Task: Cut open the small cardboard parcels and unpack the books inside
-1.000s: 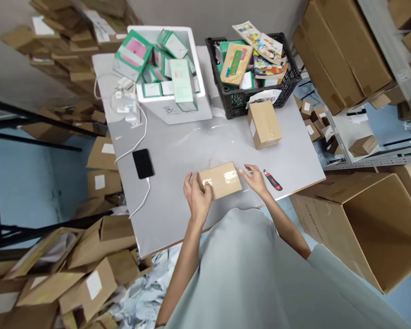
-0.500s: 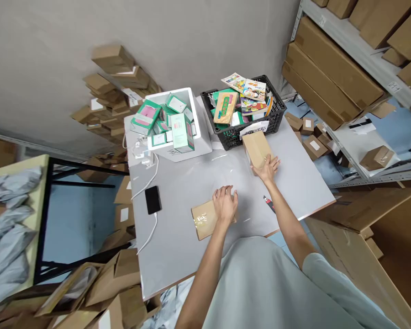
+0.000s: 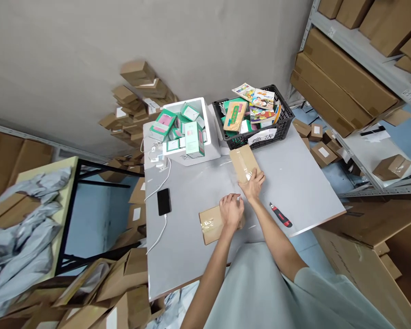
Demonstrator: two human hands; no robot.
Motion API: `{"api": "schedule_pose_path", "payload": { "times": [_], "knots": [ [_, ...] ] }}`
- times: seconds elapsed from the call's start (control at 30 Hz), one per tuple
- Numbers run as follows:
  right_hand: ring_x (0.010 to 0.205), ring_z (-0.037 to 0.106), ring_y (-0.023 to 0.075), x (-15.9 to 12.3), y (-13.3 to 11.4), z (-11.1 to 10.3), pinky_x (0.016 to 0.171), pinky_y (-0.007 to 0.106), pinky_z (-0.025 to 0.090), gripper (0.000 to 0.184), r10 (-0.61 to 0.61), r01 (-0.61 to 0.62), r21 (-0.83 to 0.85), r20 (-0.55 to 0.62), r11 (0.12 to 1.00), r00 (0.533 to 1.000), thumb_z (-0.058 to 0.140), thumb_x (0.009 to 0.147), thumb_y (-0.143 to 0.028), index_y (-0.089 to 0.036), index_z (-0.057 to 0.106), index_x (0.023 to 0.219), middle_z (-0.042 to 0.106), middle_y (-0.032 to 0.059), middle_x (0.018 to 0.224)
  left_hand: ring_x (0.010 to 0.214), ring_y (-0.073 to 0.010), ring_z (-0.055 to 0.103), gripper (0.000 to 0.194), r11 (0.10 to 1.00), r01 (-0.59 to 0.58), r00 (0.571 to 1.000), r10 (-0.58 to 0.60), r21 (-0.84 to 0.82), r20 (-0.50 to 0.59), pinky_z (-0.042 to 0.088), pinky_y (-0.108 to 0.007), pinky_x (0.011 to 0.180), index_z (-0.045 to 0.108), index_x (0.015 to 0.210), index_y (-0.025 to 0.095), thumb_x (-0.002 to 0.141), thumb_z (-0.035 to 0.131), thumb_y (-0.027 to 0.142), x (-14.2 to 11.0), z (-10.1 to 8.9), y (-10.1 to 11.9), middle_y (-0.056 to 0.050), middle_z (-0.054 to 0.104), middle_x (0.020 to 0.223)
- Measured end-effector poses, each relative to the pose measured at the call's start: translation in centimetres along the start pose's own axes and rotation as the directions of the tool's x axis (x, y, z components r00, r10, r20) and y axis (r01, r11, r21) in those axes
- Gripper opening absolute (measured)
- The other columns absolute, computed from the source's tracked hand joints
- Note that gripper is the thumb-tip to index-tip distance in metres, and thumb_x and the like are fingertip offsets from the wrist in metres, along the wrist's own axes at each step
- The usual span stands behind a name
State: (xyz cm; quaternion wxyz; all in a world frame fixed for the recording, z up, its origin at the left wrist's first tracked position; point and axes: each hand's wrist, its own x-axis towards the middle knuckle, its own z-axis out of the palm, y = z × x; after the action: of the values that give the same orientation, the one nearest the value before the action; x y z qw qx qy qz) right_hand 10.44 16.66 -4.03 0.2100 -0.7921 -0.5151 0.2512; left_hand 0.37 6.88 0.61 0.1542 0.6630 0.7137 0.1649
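Observation:
My left hand [image 3: 232, 210] lies flat, fingers spread, on a taped cardboard box [image 3: 212, 224] near the front of the grey table [image 3: 192, 183]. My right hand [image 3: 253, 184] reaches further out and grips the near end of a second taped cardboard box [image 3: 243, 161], which lies just in front of the black crate [image 3: 274, 132]. A red and black utility knife [image 3: 281, 215] lies on the table to the right of my right forearm.
A white foam box [image 3: 205, 153] holds several green cartons. The black crate holds booklets. A black phone [image 3: 164, 201] on a white cable lies at the left. Cardboard boxes pile on the floor and on the shelves [image 3: 356, 59] at right.
My left hand moved from the box's end onto its top. My right hand left that box, reached the far box and drew it nearer and to the left.

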Motion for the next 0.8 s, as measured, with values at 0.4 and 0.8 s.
{"api": "schedule_pose_path", "payload": {
  "times": [0.4,0.8],
  "knots": [
    [0.171,0.018,0.0485,-2.8,1.5,-1.8,0.134,0.060,0.028,0.129,0.028,-0.037,0.156,0.060,0.987,0.998,0.075,0.086,-0.079,-0.003,0.023,0.177,0.019,0.0370,0.181,0.129,-0.0326,0.070,0.036,0.948,-0.033,0.983,-0.027,-0.317,-0.182,0.049,-0.051,0.117,0.077,0.133,0.023,0.108,0.051,0.027,-1.2,-1.8,-0.7,-0.016,0.077,0.132],
    [0.161,0.051,0.0326,-14.3,9.8,-1.6,0.132,0.047,0.042,0.092,0.090,-0.238,0.261,0.476,0.936,0.875,0.046,0.104,-0.074,-0.005,0.055,0.165,0.054,0.0264,0.169,0.161,-0.0400,0.044,0.049,0.927,0.061,0.967,-0.146,-0.370,-0.207,0.022,-0.065,0.139,0.071,0.141,0.026,0.103,0.060,0.055,-10.9,-6.5,-12.8,-0.018,0.065,0.154]
  ]
}}
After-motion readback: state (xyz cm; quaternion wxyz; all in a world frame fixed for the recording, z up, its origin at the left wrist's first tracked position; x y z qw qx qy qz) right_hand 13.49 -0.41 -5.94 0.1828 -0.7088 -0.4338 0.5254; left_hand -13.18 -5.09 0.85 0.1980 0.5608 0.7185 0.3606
